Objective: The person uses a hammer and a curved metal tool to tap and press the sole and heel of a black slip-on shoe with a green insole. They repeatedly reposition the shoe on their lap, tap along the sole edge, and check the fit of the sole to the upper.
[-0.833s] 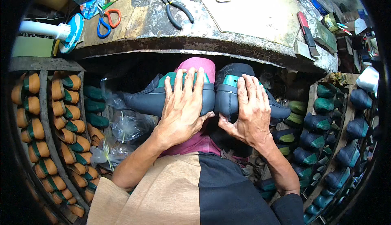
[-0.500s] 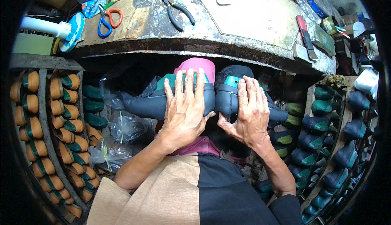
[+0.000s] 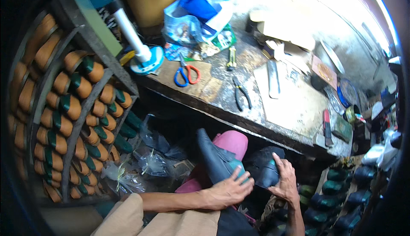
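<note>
Green shows beside our left hand (image 3: pixel 232 190), spread over one end of a dark shoe (image 3: pixel 213 161) by our pink-clad knee (image 3: pixel 232 143); our right hand (image 3: pixel 288 181) clasps a second shoe (image 3: pixel 265 176) between thumb and fingers. Beyond, pliers (image 3: pixel 237 86) and scissors (image 3: pixel 185 67) lie on the workbench (image 3: pixel 246 63).
</note>
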